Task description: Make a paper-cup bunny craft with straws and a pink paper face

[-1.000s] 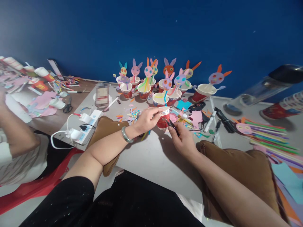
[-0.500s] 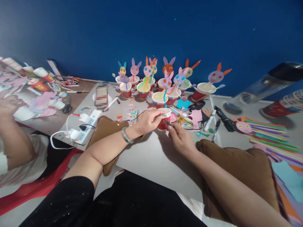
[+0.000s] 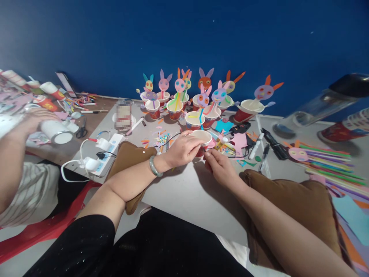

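A red-and-white paper cup [image 3: 201, 137] is in front of me, its mouth facing up and slightly toward me. My left hand [image 3: 184, 148] is closed around its left side, fingers across the front near the rim. My right hand [image 3: 220, 165] pinches at the cup's right front, close to the wall. A small dark tip shows at those fingers; its kind is hidden. Just behind stands another paper cup [image 3: 193, 122] with straws in it. Beyond are several cups bearing paper rabbit heads, one a purple rabbit head [image 3: 263, 92] with orange ears.
Brown cushions [image 3: 291, 215] lie under my forearms. A power strip [image 3: 111, 152] with plugs is at left. Markers [image 3: 256, 146], coloured straws [image 3: 334, 163] and a clear bottle [image 3: 313, 109] lie at right. A co-worker's hand [image 3: 39, 119] holds a white cup [image 3: 57, 132] at far left.
The cup has tipped so more of its inside shows, and my left hand covers more of its front. My right fingers have shifted slightly. The co-worker's hand now holds a tilted cup.
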Demonstrator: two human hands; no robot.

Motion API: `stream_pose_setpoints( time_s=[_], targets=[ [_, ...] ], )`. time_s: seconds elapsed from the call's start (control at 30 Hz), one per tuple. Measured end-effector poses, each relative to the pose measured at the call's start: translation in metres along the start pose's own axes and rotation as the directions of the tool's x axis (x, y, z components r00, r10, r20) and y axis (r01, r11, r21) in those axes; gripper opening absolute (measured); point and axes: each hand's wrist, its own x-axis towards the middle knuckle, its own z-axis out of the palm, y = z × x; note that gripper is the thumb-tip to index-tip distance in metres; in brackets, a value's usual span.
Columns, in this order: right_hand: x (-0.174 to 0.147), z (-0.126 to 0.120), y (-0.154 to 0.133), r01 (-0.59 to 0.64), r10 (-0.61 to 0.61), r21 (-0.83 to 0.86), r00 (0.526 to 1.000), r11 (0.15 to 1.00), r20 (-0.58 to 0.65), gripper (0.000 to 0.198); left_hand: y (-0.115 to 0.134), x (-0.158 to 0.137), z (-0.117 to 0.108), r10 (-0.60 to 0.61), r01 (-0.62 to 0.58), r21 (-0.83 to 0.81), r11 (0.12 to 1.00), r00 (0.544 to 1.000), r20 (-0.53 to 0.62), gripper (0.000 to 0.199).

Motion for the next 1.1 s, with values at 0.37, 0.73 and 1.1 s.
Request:
stream_pose_setpoints(
  time_s=[0.37,0.73,1.1],
  targets=[
    [-0.001,-0.004,-0.001,0.079,-0.099,-0.363,0.994,0.929,-0.038,0.034,0.005,-0.002,-0.003,0.120,-0.127,0.091,0.988,0.990,0.077,0.027],
    [-0.002,-0.003,-0.002,0.042,-0.053,-0.339,0.998,0.940,-0.023,0.033,0.006,-0.004,0.000,0.111,-0.114,0.113,0.987,0.993,0.026,0.024],
    [0.000,-0.002,0.001,0.022,-0.034,-0.335,0.999,0.942,-0.032,0.030,0.006,-0.006,0.001,0.147,-0.149,0.166,0.975,0.989,0.027,0.020]
  ],
)
